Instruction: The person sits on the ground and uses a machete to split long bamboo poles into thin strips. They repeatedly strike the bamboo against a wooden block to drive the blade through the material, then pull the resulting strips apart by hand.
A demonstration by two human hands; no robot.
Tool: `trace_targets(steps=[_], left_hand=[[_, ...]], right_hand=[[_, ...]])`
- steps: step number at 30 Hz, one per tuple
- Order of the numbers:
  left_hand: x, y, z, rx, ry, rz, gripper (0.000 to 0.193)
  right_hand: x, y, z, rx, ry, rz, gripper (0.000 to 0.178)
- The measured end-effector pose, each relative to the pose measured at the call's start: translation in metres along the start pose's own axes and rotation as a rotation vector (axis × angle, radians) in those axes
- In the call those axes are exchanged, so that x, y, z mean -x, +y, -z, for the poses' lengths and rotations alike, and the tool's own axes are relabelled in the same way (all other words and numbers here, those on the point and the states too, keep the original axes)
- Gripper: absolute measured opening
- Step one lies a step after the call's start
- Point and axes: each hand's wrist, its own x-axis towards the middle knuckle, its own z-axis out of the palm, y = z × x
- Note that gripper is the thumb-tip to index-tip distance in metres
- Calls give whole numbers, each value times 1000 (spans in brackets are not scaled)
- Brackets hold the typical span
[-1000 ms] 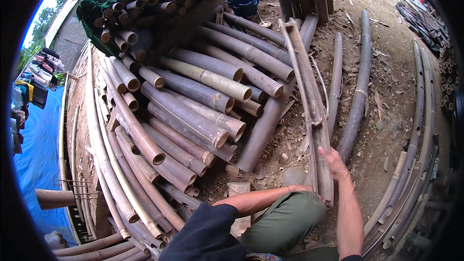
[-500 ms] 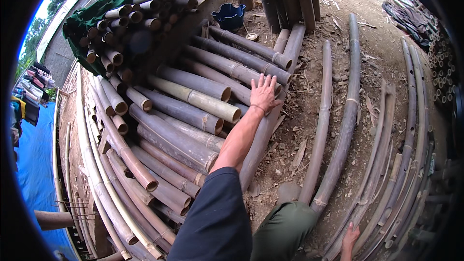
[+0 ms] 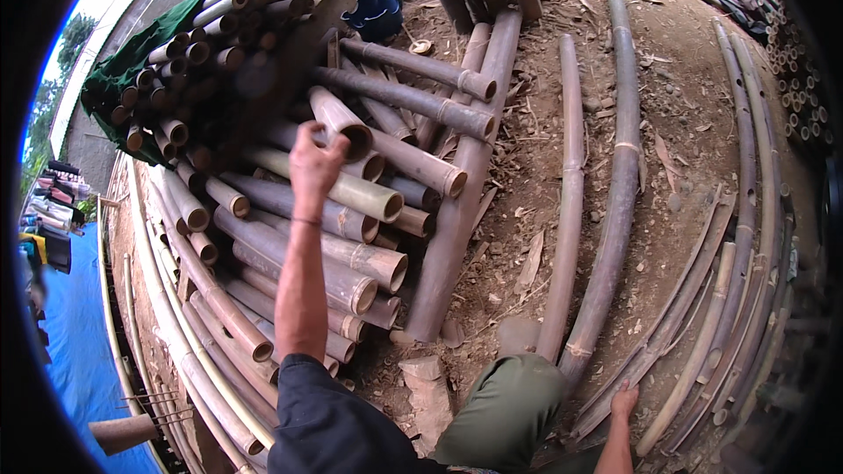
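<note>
My left hand [image 3: 316,162] is closed on the rim of a bamboo pole [image 3: 332,112], whose open end points toward me, tilted above the pile. Under and around it lie several cut bamboo poles [image 3: 351,285], brown, grey and pale green, hollow ends facing right and near. A greenish pole [image 3: 356,193] lies just below my wrist. Low at the right, my right hand [image 3: 624,401] has its fingers curled beside the end of a split bamboo length [image 3: 654,342]. Whether it grips that piece is hidden.
A thick bamboo pole [image 3: 465,211] lies across beyond the pile's ends. Two long poles [image 3: 566,184] rest on the dirt to the right. A green cloth [image 3: 110,92] covers a raised stack at left. A dark blue bucket [image 3: 373,16] stands at the back.
My left hand has moved left from the pile's right edge and drawn a pole's end leftward and up. My right hand has shifted slightly up and left; its fingers look more curled.
</note>
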Motion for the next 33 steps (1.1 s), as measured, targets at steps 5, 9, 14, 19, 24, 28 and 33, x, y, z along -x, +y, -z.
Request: trace_targets(steps=[5,9,14,19,24,28,33], left_hand=[[-45,19,17,413,-60,100,46],[4,41,-73,-49,-285,-142,68],[111,35,-143,-530,-308,-354,108],[90,-23,-195,-672,-244,-352,86],[38,39,-177,-375,-76,-199,80],[28,74,-132,-130,-187,-441,63],[108,-28,-108,-762,-376,-808,52]], right_hand=[[4,-9,-1,-16,-11,43,56],[3,-9,-3,11,10,27,60],[-9,5,-6,15,41,76,55],[-8,0,-4,-153,-62,84,48],[-13,4,-3,-84,-50,117,47],[-10,13,1,-66,-26,147,50],[1,-1,1,-186,-50,168,51]])
